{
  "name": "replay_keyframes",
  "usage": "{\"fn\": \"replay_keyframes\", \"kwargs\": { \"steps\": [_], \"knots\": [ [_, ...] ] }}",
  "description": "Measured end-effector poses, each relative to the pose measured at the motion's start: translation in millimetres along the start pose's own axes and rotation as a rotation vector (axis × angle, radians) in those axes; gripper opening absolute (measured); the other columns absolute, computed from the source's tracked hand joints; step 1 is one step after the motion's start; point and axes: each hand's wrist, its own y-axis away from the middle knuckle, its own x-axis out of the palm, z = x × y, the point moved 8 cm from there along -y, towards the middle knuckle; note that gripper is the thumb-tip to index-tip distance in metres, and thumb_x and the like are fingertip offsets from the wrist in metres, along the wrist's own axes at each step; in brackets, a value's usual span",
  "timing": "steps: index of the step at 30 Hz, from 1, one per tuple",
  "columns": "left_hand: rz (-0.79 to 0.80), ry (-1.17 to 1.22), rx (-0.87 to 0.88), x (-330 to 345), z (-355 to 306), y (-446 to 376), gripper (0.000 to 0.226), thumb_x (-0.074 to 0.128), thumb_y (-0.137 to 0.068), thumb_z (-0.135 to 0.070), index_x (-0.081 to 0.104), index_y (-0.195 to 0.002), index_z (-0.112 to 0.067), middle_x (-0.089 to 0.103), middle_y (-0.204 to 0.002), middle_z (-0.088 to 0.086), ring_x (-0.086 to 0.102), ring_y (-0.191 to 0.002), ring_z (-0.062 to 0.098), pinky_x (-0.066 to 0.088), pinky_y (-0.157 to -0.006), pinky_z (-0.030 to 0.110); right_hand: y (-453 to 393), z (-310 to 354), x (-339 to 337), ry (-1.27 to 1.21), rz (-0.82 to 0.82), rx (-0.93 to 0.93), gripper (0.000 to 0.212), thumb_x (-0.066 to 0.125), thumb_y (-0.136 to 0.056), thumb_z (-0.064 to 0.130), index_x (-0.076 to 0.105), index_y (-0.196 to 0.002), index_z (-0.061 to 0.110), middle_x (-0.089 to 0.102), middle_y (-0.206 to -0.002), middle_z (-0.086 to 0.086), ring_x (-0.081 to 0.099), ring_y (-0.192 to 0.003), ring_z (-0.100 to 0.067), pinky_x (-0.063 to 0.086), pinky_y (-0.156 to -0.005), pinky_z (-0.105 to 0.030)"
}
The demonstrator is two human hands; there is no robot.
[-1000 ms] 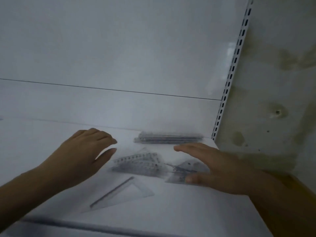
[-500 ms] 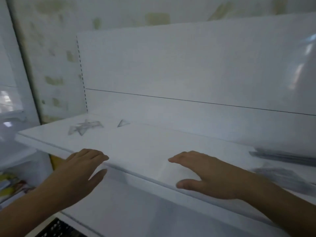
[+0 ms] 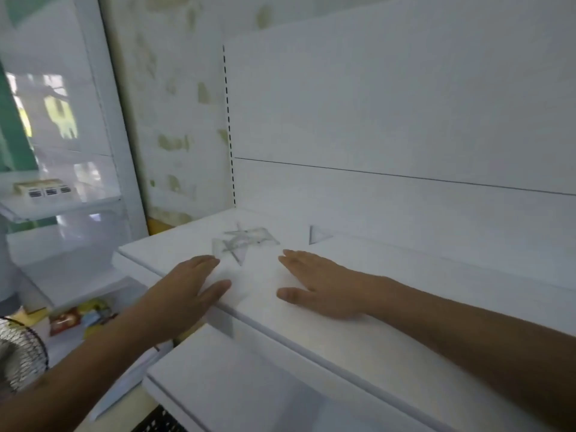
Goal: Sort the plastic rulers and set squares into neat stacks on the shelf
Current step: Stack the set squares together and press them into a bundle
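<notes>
A: What lies nearest?

B: A lower white shelf (image 3: 237, 388), its front edge running diagonally across the bottom of the view. Above it the two forearms reach in from either side.

A: And the hands?

B: The left hand (image 3: 184, 288) lies flat over the front edge of the upper shelf (image 3: 389, 307), fingers straight and together, thumb spread, holding nothing. The right hand (image 3: 321, 285) rests palm down on the shelf top, fingers straight and pointing toward the left end, thumb out; it too holds nothing. A bare strip of shelf lies between the two hands.

A: Where are the pieces to sort?

B: Just beyond the fingertips, near the shelf's left end, a loose pile (image 3: 243, 243) of clear set squares and rulers lies criss-crossed, flat on the surface. It is near both hands but not touching either. To its right, apart from the pile and close to the back panel (image 3: 405, 113), a single small set square (image 3: 318, 235) lies alone.

A: Any open room?

B: The shelf top stretches bare to the right of the lone set square, along the back panel. The left end stops just past the pile, near a slotted upright (image 3: 229, 126) and a stained wall (image 3: 174, 120). Further left stand glass shelves (image 3: 62, 201).
</notes>
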Motion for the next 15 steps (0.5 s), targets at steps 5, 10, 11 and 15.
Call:
{"fn": "replay_keyframes", "kwargs": {
  "steps": [5, 10, 11, 15],
  "knots": [
    [0.116, -0.061, 0.002, 0.0, 31.1, -69.7, 0.07, 0.048, -0.089, -0.053, 0.02, -0.148, -0.027, 0.023, -0.156, -0.007, 0.027, -0.14, 0.015, 0.021, -0.115, 0.034, -107.8, 6.7, -7.2, 0.035, -0.043, -0.134, 0.073, 0.029, -0.097, 0.057, 0.005, -0.154, 0.017, 0.0, -0.162, -0.002, 0.0, -0.148, -0.014, 0.005, -0.118, -0.031],
    [0.185, -0.122, 0.092, 2.0, 45.6, -113.6, 0.075, 0.055, -0.083, -0.058, 0.02, -0.146, -0.037, 0.026, -0.154, -0.012, 0.03, -0.137, 0.012, 0.024, -0.113, 0.033, -154.9, -1.2, -0.6, -0.02, 0.011, -0.141, 0.063, 0.031, -0.1, 0.05, 0.016, -0.153, 0.019, 0.01, -0.161, 0.003, 0.01, -0.147, -0.012, 0.009, -0.116, -0.029],
    [0.216, -0.166, 0.13, 3.8, 46.4, -119.5, 0.076, 0.051, -0.082, -0.063, 0.023, -0.146, -0.036, 0.028, -0.152, -0.013, 0.031, -0.136, 0.01, 0.024, -0.112, 0.03, -154.5, -3.2, -0.4, 0.001, 0.004, -0.135, 0.062, 0.031, -0.1, 0.05, 0.019, -0.152, 0.019, 0.013, -0.16, 0.003, 0.013, -0.146, -0.012, 0.011, -0.115, -0.028],
    [0.282, -0.259, 0.279, 4.8, 48.2, -133.5, 0.065, 0.042, -0.081, -0.07, 0.045, -0.133, -0.032, 0.047, -0.136, -0.016, 0.045, -0.121, 0.005, 0.035, -0.104, 0.023, -132.6, -3.9, -2.7, 0.169, 0.041, -0.089, 0.065, 0.023, -0.098, 0.053, 0.016, -0.152, 0.017, 0.005, -0.161, 0.003, 0.001, -0.147, -0.012, 0.003, -0.116, -0.028]
  ]
}}
